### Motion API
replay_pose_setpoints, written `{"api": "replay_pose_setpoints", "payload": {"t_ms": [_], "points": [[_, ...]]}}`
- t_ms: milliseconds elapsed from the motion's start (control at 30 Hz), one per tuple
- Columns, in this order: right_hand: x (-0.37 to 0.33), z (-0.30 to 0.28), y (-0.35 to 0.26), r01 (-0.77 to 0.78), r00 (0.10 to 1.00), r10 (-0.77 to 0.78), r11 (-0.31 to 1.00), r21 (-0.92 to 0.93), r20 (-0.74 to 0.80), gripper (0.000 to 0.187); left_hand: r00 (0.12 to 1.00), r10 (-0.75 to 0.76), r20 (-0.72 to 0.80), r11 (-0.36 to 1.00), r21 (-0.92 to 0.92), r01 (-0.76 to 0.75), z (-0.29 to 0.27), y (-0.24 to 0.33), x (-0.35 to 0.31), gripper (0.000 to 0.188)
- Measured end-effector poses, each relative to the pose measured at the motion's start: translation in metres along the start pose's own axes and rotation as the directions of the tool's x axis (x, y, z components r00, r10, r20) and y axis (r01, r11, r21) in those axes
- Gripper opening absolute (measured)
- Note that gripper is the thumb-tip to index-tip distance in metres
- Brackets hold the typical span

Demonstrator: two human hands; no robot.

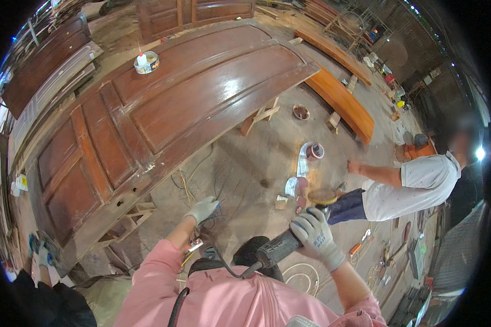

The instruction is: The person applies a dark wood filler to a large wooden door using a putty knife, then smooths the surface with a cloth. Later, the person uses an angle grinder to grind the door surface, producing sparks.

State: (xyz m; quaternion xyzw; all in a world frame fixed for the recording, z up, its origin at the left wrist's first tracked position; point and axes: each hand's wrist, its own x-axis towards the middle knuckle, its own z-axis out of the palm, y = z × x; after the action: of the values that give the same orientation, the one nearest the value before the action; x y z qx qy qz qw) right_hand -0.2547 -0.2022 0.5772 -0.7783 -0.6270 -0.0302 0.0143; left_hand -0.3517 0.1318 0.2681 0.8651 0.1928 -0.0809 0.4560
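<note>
My right hand (315, 238), in a grey-white work glove, is wrapped round the body of a dark angle grinder (279, 248). The grinder's round yellowish disc (322, 196) sits at its far end, above my knuckles. A black power cord runs from the tool's rear across my pink jacket. My left hand (203, 210), gloved too, reaches forward over the floor with its fingers drawn together near dark cords. Something blue shows at its fingertips; what it holds is hidden. Beyond it lies a large brown panelled wooden door (169, 120), raised on wooden supports.
A tin with a white bottle (146, 62) stands on the door. To the right, a person in a white shirt (414, 182) bends near a dark red pot (315, 151). Orange planks (341, 103) rest behind. Coiled hoses (303, 275) lie by my feet. Another person's gloved hands (42, 253) touch the door's left end.
</note>
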Motion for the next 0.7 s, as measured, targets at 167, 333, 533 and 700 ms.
{"api": "replay_pose_setpoints", "payload": {"t_ms": [167,333,533,700], "points": [[0.055,-0.02,0.121,0.374,0.926,-0.375,0.909,-0.183,0.031,0.042,0.988,0.016,-0.155,0.995,-0.095,-0.031,-0.061,0.129,0.013,0.055],[0.148,-0.03,0.216,0.645,0.734,-0.679,0.688,-0.333,0.021,0.03,0.955,0.296,0.0,0.205,-0.977,-0.064,-0.055,0.273,0.058,0.05],[0.235,-0.04,0.284,0.757,0.513,-0.854,0.497,-0.425,-0.086,0.024,0.92,0.348,-0.181,-0.146,-0.98,-0.138,-0.086,0.351,0.147,0.048],[0.315,-0.021,0.314,0.679,0.486,-0.824,0.565,-0.469,-0.289,0.027,0.949,0.112,-0.294,-0.507,-0.839,-0.2,-0.129,0.342,0.212,0.037]]}}
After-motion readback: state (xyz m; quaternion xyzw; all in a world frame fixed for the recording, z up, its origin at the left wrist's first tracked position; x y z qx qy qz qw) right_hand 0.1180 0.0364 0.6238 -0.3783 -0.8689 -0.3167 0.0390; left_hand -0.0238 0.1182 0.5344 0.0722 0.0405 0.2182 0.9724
